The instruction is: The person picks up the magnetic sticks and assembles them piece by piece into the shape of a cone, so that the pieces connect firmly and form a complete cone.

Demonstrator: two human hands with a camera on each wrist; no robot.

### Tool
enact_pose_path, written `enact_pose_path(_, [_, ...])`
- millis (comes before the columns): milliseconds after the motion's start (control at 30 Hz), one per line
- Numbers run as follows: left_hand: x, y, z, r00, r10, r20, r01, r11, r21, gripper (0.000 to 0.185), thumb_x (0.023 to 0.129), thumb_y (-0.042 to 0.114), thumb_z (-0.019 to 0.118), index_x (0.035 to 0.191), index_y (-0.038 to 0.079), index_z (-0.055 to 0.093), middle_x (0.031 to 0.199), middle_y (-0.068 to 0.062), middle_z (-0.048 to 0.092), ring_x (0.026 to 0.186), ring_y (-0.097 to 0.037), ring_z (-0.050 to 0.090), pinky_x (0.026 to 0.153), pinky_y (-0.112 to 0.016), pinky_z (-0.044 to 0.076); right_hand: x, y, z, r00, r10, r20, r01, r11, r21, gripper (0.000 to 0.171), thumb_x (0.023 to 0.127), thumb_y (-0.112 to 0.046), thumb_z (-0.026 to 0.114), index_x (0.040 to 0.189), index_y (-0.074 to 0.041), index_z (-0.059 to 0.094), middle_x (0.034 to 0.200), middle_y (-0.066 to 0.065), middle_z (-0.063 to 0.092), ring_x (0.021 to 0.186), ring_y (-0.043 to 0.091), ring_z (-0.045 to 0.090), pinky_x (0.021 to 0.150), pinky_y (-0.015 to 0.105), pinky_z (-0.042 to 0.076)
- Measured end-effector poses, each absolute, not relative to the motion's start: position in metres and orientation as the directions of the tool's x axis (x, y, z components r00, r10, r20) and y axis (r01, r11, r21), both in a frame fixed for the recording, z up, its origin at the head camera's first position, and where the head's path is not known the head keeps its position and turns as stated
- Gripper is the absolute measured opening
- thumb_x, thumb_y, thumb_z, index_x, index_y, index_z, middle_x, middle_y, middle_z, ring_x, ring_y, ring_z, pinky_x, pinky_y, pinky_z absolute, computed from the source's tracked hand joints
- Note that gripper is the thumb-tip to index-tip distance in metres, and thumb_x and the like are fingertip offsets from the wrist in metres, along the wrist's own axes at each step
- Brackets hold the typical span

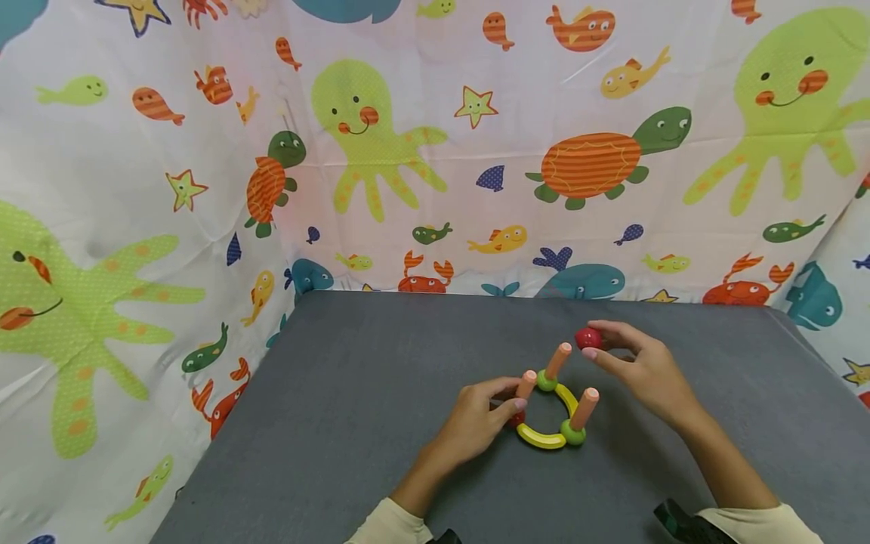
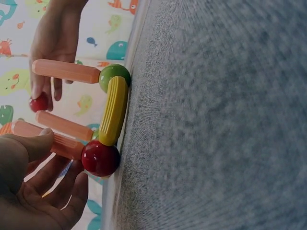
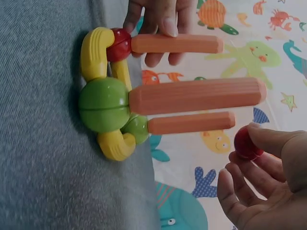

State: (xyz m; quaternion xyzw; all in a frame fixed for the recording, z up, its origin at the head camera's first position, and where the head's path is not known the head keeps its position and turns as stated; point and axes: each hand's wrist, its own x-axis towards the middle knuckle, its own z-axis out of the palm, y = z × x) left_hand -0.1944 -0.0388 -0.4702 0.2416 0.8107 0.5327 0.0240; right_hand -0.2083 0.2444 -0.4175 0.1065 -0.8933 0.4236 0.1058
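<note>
A ring of yellow curved pieces (image 1: 541, 437) and ball connectors lies on the grey table, with three orange sticks standing up from it. Two connectors are green balls (image 1: 573, 432); the third is a red ball (image 2: 100, 158), under the stick nearest my left hand. My left hand (image 1: 469, 423) pinches that orange stick (image 2: 68, 146) between thumb and fingers. The other two orange sticks (image 1: 584, 408) stand untouched on the green balls. Above the table, to the right of the far orange stick (image 1: 559, 361), my right hand (image 1: 639, 370) holds a loose red ball (image 1: 587, 338) in its fingertips.
The grey table top (image 1: 367, 378) spreads around the ring on all sides. Behind and at the sides hangs a white curtain (image 1: 408, 249) printed with sea animals. A dark wrist strap (image 1: 686, 523) sits by the right sleeve.
</note>
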Motion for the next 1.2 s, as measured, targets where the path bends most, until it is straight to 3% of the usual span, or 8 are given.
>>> enact_pose_path(133, [-0.194,-0.039,-0.471,-0.883,0.417,0.214,0.362,0.317,0.877,0.03,0.103,0.022,0.071,0.133,0.016,0.074,0.115,0.005,0.077,0.102,-0.003,0.071,0.092,-0.024,0.056,-0.207,0.236,-0.415,-0.948,-0.115,0.296,-0.305,0.593,-0.746,0.049,0.102,-0.036,0.074,0.144,-0.014,0.064,0.126,0.009,0.073,0.105,-0.01,0.059,0.085,0.011,0.05])
enact_pose_path(467, [-0.194,-0.038,-0.47,-0.887,0.421,0.189,0.345,0.332,0.878,0.03,0.104,0.023,0.07,0.134,0.018,0.073,0.115,0.008,0.076,0.102,-0.001,0.07,0.093,-0.024,0.056,-0.207,0.225,-0.416,-0.938,-0.15,0.313,-0.341,0.559,-0.756,0.045,0.102,-0.032,0.074,0.142,-0.013,0.064,0.123,0.007,0.072,0.105,-0.002,0.061,0.084,0.016,0.055])
enact_pose_path(767, [-0.195,-0.037,-0.47,-0.874,0.431,0.222,0.38,0.326,0.866,0.029,0.104,0.024,0.07,0.132,0.016,0.073,0.115,0.004,0.077,0.101,-0.002,0.071,0.091,-0.024,0.057,-0.202,0.22,-0.415,-0.947,-0.176,0.269,-0.321,0.554,-0.768,0.044,0.102,-0.035,0.074,0.142,-0.019,0.065,0.123,0.003,0.072,0.108,0.007,0.062,0.084,0.022,0.056])
enact_pose_path(1000, [-0.195,-0.037,-0.471,-0.873,0.438,0.214,0.378,0.332,0.864,0.032,0.104,0.027,0.07,0.134,0.017,0.072,0.116,0.004,0.077,0.103,-0.001,0.07,0.092,-0.024,0.057,-0.194,0.212,-0.413,-0.95,-0.187,0.251,-0.313,0.55,-0.775,0.045,0.099,-0.035,0.077,0.14,-0.019,0.066,0.12,0.008,0.069,0.086,0.023,0.07,0.074,0.03,0.059])
enact_pose_path(1200, [-0.195,-0.037,-0.471,-0.871,0.438,0.224,0.387,0.329,0.861,0.031,0.104,0.027,0.07,0.133,0.016,0.073,0.115,0.002,0.078,0.1,-0.003,0.071,0.091,-0.024,0.057,-0.19,0.204,-0.414,-0.931,-0.202,0.304,-0.364,0.583,-0.726,0.045,0.096,-0.033,0.081,0.136,-0.018,0.069,0.117,0.003,0.072,0.094,0.02,0.068,0.079,0.029,0.059])
